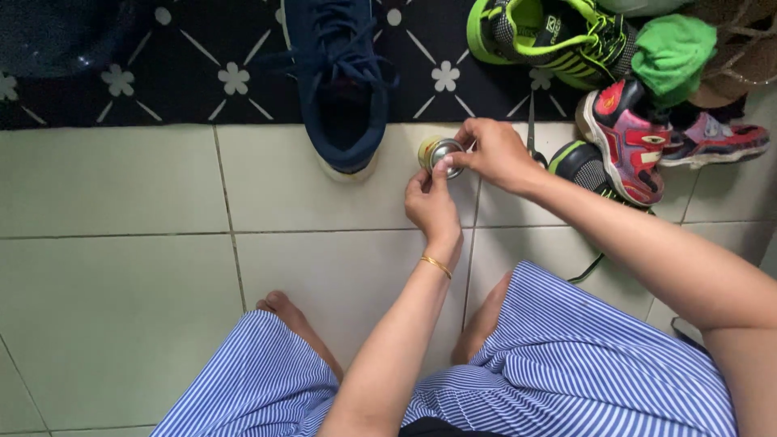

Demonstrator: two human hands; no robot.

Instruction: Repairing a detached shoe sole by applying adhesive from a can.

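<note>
Gripped small round tin (439,154) between left hand (431,206) and right hand (494,154), fingertips pinched on its lid as if steadying to twist, above floor tile (121,186) beside navy shoe (340,89).

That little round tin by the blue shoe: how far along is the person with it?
Early, it seems. Done: the navy shoe is set out on the tile floor, apart from the pile of other shoes. In hand: both hands, left hand and right hand, grip the small round tin; whether its lid is loose I cannot tell. Left: the shoe shows no sign of treatment yet.
</note>
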